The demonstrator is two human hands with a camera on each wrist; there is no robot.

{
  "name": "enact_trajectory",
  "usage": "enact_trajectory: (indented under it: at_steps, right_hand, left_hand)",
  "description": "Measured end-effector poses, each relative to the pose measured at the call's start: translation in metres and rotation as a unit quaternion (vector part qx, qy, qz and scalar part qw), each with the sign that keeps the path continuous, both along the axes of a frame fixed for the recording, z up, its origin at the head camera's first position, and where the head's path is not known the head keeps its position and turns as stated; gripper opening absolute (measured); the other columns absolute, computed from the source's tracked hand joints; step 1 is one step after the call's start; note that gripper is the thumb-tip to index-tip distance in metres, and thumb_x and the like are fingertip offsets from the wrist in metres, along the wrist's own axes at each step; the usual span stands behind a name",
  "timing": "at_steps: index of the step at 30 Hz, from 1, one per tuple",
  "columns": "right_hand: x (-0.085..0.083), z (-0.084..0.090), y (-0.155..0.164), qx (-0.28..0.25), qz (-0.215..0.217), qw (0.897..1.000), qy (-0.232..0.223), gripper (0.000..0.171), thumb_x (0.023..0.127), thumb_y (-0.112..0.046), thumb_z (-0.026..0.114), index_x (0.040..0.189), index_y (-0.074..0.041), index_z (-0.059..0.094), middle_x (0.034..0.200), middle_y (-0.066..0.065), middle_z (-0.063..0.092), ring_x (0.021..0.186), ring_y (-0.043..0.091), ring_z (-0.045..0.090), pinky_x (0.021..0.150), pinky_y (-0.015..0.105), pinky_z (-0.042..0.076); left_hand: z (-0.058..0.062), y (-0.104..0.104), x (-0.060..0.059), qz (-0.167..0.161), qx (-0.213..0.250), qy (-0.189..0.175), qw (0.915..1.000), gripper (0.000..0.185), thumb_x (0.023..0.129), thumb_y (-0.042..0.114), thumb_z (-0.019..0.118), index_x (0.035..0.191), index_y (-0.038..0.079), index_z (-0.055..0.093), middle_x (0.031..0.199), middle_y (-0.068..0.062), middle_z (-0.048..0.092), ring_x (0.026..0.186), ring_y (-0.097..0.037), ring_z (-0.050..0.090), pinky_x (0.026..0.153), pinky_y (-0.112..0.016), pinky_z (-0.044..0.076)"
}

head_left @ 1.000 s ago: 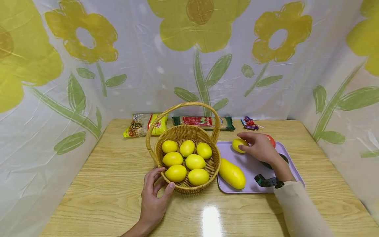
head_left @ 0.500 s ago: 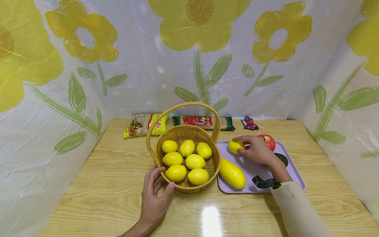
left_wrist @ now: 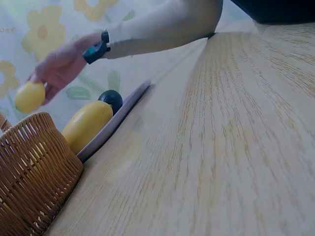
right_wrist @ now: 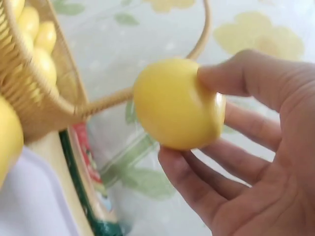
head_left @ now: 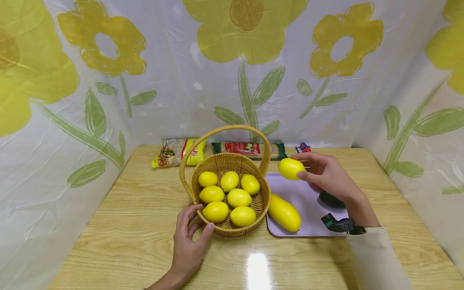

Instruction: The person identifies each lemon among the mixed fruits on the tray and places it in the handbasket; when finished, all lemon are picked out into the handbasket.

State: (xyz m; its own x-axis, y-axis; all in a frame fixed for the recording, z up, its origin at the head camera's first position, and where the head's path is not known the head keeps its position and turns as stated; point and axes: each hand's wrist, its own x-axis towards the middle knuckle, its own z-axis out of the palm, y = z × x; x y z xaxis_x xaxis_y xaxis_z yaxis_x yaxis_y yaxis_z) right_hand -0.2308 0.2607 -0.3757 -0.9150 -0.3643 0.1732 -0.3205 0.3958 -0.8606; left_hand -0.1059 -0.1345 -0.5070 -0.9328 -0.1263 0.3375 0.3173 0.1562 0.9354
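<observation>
A lemon [head_left: 291,168] is pinched between the thumb and fingers of my right hand [head_left: 328,177], raised above the far edge of the purple tray [head_left: 304,217]. The right wrist view shows this lemon [right_wrist: 172,103] close up, apart from the basket. Several more lemons [head_left: 239,198] lie in the wicker basket [head_left: 266,209], which has a tall arched handle. My left hand [head_left: 190,241] rests against the basket's near left rim, thumb and fingers spread along it. That hand does not show in the left wrist view, where the basket wall [left_wrist: 34,172] appears.
On the tray lie a long yellow fruit [head_left: 284,213] and a dark green fruit [head_left: 331,200]; a red apple is mostly hidden by my right hand. Behind the basket are a yellow food bag [head_left: 193,152], a green-ended noodle pack [head_left: 246,149] and wrapped lollipops [head_left: 303,148].
My right hand has lifted the lemon off the tray, after shifting it slightly left. The apple, uncovered half a second ago, is largely hidden again. My left hand and the basket have stayed put.
</observation>
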Motion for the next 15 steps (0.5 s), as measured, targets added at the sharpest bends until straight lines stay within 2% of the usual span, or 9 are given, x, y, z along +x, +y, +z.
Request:
enact_trajectory:
  at_steps: [1, 3, 5, 9, 12, 15]
  right_hand:
    - [0.002, 0.002, -0.002, -0.009, 0.017, 1.0, 0.005, 0.044, 0.101, -0.013, 0.081, 0.144, -0.014, 0.07, 0.14, 0.009, 0.072, 0.113, 0.016, 0.075, 0.084, 0.023, 0.065]
    - [0.004, 0.005, -0.006, -0.028, 0.053, 0.998, 0.008, 0.044, 0.1, -0.007, 0.081, 0.142, -0.012, 0.07, 0.139, 0.011, 0.071, 0.115, 0.019, 0.075, 0.084, 0.027, 0.067]
    - [0.006, 0.008, -0.011, -0.039, 0.091, 0.995, 0.006, 0.043, 0.101, -0.004, 0.079, 0.142, -0.008, 0.069, 0.138, 0.014, 0.071, 0.118, 0.022, 0.075, 0.092, 0.03, 0.067]
    - [0.011, 0.006, -0.024, -0.025, 0.13, 0.991, -0.009, 0.04, 0.102, -0.005, 0.077, 0.141, -0.009, 0.07, 0.138, 0.012, 0.072, 0.118, 0.021, 0.074, 0.098, 0.03, 0.066]
    - [0.015, 0.003, -0.039, 0.017, 0.14, 0.99, -0.005, 0.038, 0.101, -0.011, 0.08, 0.139, -0.014, 0.073, 0.138, 0.006, 0.074, 0.12, 0.021, 0.073, 0.104, 0.032, 0.064]
    - [0.02, -0.003, -0.057, 0.087, 0.138, 0.986, 0.03, 0.037, 0.1, -0.017, 0.082, 0.136, -0.017, 0.076, 0.135, 0.001, 0.076, 0.116, 0.017, 0.072, 0.104, 0.036, 0.064]
  left_hand:
    - [0.0, 0.0, 0.0, 0.0, -0.001, 0.0, 1.0, 0.056, 0.1, 0.0, 0.076, 0.151, -0.003, 0.052, 0.158, -0.025, 0.043, 0.145, -0.033, 0.05, 0.107, -0.018, 0.057]
    - [0.0, 0.0, 0.0, -0.001, 0.0, 0.0, 1.0, 0.057, 0.1, 0.0, 0.076, 0.151, -0.003, 0.052, 0.159, -0.025, 0.042, 0.145, -0.032, 0.05, 0.107, -0.018, 0.056]
    - [0.0, 0.0, 0.0, -0.002, 0.001, 0.002, 1.0, 0.057, 0.1, 0.0, 0.076, 0.151, -0.003, 0.052, 0.159, -0.025, 0.042, 0.145, -0.031, 0.05, 0.107, -0.019, 0.056]
    - [0.0, 0.0, 0.0, -0.004, 0.002, 0.003, 1.0, 0.056, 0.1, 0.0, 0.075, 0.151, -0.004, 0.052, 0.159, -0.026, 0.042, 0.145, -0.032, 0.049, 0.108, -0.018, 0.056]
    - [-0.001, 0.0, -0.001, -0.004, 0.001, 0.004, 1.0, 0.055, 0.101, -0.001, 0.075, 0.151, -0.004, 0.052, 0.159, -0.026, 0.042, 0.145, -0.035, 0.05, 0.108, -0.018, 0.056]
    - [-0.001, 0.0, -0.001, -0.005, 0.001, 0.006, 1.0, 0.055, 0.101, -0.001, 0.075, 0.151, -0.004, 0.052, 0.158, -0.026, 0.042, 0.145, -0.036, 0.05, 0.107, -0.018, 0.056]
